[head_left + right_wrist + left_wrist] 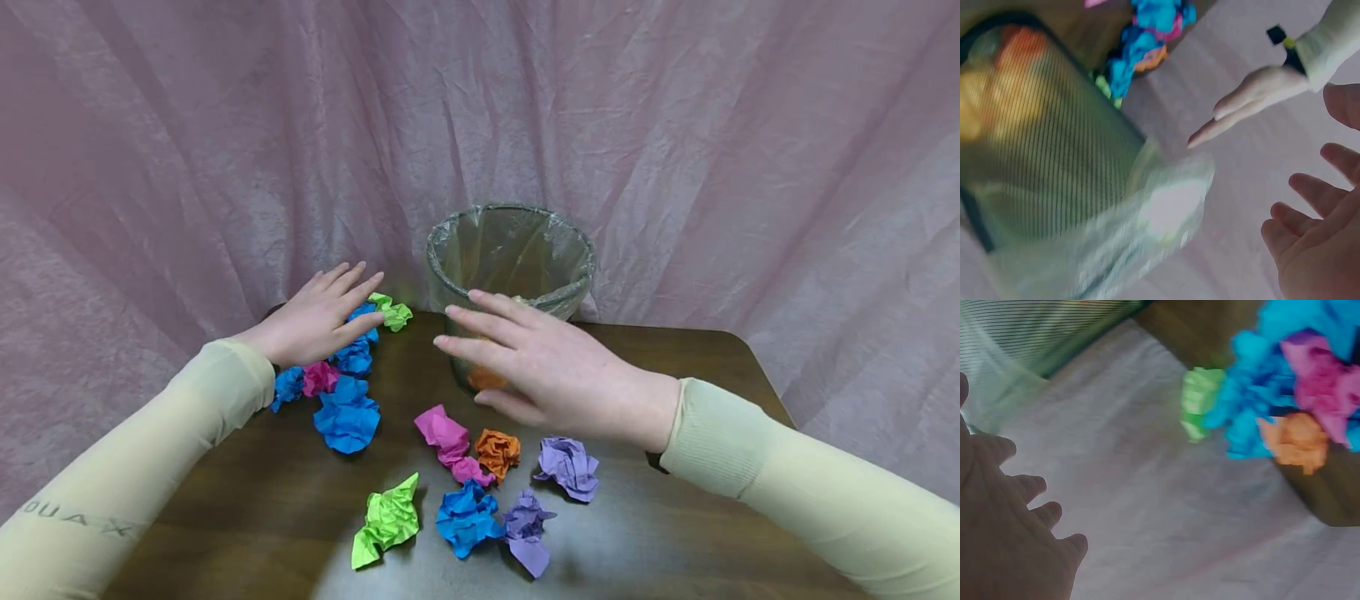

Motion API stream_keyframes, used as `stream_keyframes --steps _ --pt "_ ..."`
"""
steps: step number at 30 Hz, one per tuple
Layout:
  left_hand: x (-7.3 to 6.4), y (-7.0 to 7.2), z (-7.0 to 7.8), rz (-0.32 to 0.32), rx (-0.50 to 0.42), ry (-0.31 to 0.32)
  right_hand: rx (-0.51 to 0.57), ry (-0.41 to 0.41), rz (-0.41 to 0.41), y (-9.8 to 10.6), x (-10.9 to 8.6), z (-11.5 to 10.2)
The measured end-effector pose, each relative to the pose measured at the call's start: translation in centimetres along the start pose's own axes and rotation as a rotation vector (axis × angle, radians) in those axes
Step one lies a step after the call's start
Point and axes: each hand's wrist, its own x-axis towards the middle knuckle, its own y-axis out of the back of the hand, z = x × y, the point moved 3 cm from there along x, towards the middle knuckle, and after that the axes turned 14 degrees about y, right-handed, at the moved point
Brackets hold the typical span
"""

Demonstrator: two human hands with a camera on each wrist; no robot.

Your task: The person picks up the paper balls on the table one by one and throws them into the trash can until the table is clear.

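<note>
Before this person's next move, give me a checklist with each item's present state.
1. Right hand free: ok, fingers extended, holding nothing.
2. Left hand free: ok, fingers extended, holding nothing.
3. Bin upright: ok, mouth facing up.
4. Liner in place: ok, it runs up to the bin's mouth.
5. Blue paper and pink paper on the person's left lying well apart: not ok, they are bunched together.
6. Count of papers inside the bin: cannot tell; orange paper shows through its wall.
</note>
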Motion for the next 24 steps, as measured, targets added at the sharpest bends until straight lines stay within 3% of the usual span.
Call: stream_keyframes --steps 9,18,24 --pt "-0.7 -3.9 -5.8 -0.047 -0.029 0.090 -0.007 0.071 -0.128 -5.4 0.4 -2.5" --pt "-2.3 -7.0 -10.1 -0.088 -0.059 0.172 0.049 -0.066 -0.227 -11.6 0.7 -2.2" --pt "-3.0 -8.3 -11.1 -0.156 -0.083 0.211 0.088 -0.107 -0.215 -14.3 1.7 -2.5"
